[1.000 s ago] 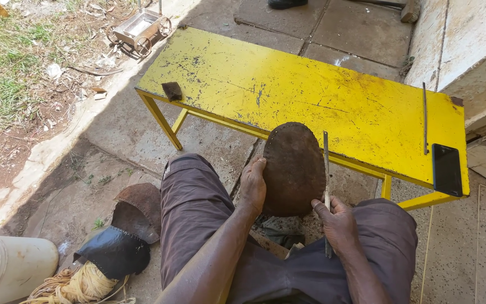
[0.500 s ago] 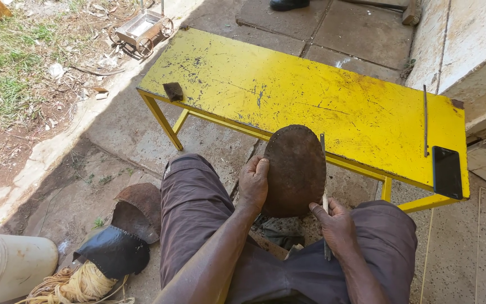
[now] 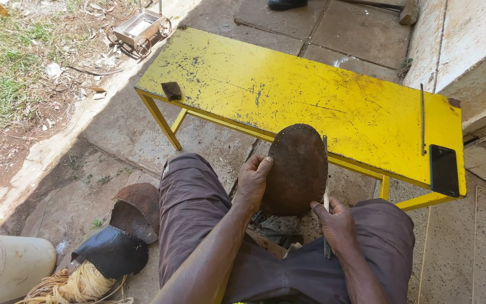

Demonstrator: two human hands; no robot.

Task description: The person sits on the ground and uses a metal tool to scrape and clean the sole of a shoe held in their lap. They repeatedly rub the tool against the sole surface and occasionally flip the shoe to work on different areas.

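Note:
A dark brown oval shoe sole (image 3: 299,169) with stitch holes round its edge stands upright between my knees. My left hand (image 3: 254,181) grips its left edge, thumb against the face. My right hand (image 3: 336,222) is closed round a thin metal awl-like tool (image 3: 325,169) that runs up along the sole's right edge. The sole's lower end rests on something dark between my thighs (image 3: 274,228), mostly hidden.
A scratched yellow metal bench (image 3: 288,95) stands just ahead, carrying a small dark block (image 3: 171,90), a thin rod (image 3: 422,118) and a black phone (image 3: 444,170). On the floor at left lie leather pieces (image 3: 136,211), pale fibre (image 3: 80,281) and a white bucket (image 3: 7,267).
The sole and the tool have barely shifted. My right hand has slid slightly down along the sole's right edge.

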